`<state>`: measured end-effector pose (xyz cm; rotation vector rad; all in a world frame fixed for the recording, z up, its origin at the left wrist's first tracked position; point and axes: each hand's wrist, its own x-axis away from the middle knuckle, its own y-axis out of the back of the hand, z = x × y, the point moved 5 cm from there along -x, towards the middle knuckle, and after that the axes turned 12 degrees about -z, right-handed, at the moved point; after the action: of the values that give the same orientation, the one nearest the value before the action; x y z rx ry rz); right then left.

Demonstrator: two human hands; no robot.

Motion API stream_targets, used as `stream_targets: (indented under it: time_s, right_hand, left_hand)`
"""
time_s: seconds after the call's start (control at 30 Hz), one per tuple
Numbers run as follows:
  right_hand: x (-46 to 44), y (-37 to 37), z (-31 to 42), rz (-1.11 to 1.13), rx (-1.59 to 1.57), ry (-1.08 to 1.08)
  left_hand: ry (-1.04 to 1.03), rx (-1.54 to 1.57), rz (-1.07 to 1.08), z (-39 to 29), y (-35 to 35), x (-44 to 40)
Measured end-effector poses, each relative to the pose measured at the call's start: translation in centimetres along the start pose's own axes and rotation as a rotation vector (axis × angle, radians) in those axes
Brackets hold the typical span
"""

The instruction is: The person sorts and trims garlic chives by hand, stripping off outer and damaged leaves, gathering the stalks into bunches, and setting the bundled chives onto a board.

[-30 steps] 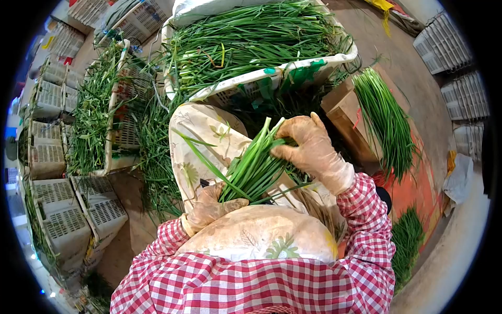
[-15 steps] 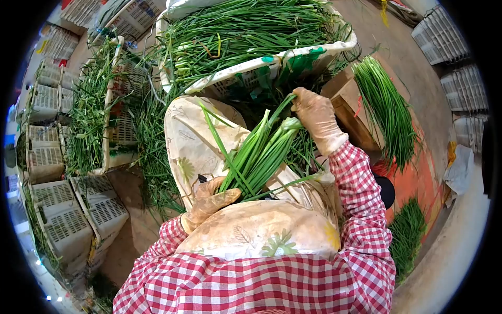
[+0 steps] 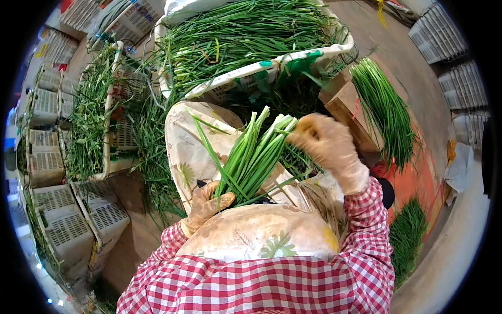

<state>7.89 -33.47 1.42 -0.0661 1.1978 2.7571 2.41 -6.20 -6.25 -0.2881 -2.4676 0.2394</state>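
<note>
My gloved left hand (image 3: 209, 204) is wrapped round the lower part of a bunch of green stalks (image 3: 252, 157) above my lap. The pale cut ends of the bunch point up and away from me, and a few loose leaves stick out to the left. My gloved right hand (image 3: 328, 147) is beside those pale ends, its fingers curled in and somewhat blurred. Whether anything is between these fingers cannot be made out. A stained patterned apron (image 3: 261, 227) covers my lap under the bunch.
Ahead is a white crate (image 3: 272, 64) heaped with long green stalks. Another filled crate (image 3: 108, 115) is at the left, with loose greens beside it. At the right, a tied bunch (image 3: 381, 112) lies on a cardboard box (image 3: 351, 110); more greens (image 3: 409, 238) lie below.
My right hand reached out past the pale ends with a green leaf, then came back beside them; that leaf is no longer seen in it. My left hand keeps hold of the bunch.
</note>
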Motion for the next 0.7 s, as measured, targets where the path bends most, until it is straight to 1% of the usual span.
stream_targets:
  time_s: [0.03, 0.1, 0.17, 0.2, 0.23, 0.3, 0.33, 0.43, 0.47, 0.53, 0.57, 0.6, 0.63, 0.67, 0.7]
  right_hand:
    - [0.0, -0.7, 0.9, 0.073, 0.131, 0.019]
    - [-0.1, -2.4, 0.6, -0.033, 0.013, 0.166]
    - [0.3, -2.9, 0.5, 0.053, -0.131, 0.205]
    - [0.8, -2.1, 1.3, 0.309, -0.435, -0.221]
    - [1.1, -1.2, 1.2, 0.315, -0.436, -0.218]
    - [2.7, 0.5, 0.4, 0.491, -1.074, -0.365]
    - [3.1, 1.8, 0.0, 0.227, -1.166, -0.171]
    - [5.1, 5.0, -3.1, -0.278, -1.355, 0.021]
    - [3.8, 5.9, -3.5, -0.049, -1.406, -0.014]
    - [0.9, 5.4, -4.0, -0.043, -0.947, -0.159]
    - [-0.2, 5.0, -5.1, -0.253, -0.438, -0.257]
    - [-0.5, 3.7, -7.4, -0.365, -0.164, -0.18]
    - [-0.7, 2.1, -6.6, -0.261, -0.54, -0.281]
    - [-0.8, 1.4, -5.6, -0.136, -0.589, -0.254]
    - [-1.7, 0.5, -4.3, 0.011, -0.612, -0.113]
  left_hand:
    - [-0.024, -0.06, 0.0, -0.1, -0.1, 0.0]
    - [-0.012, -0.045, 0.018, 0.2, 0.1, 0.1]
    - [-0.008, -0.018, 0.018, 0.4, 0.1, 0.0]
    - [-0.031, -0.011, 0.001, 0.5, 0.1, 0.1]
    - [-0.053, -0.006, -0.016, 0.4, 0.2, 0.1]
    - [-0.046, -0.022, -0.022, 0.6, 0.7, -0.1]
    - [-0.039, -0.041, -0.019, 0.7, 0.7, -0.3]
    - [-0.019, -0.011, 0.01, -0.1, -0.1, -0.1]
    - [-0.018, -0.014, 0.014, -0.2, -0.3, -0.1]
    - [-0.077, -0.074, -0.036, -0.6, -0.4, -0.1]
    - [-0.078, -0.076, -0.03, -0.4, -0.1, -0.3]
    - [-0.065, -0.128, -0.022, 0.1, 0.5, -0.5]
    - [-0.053, -0.176, -0.016, 0.2, 0.5, -0.7]
    - [-0.054, -0.173, -0.016, 0.3, 0.3, -0.7]
    - [-0.073, -0.148, -0.014, -0.3, -0.4, -0.4]
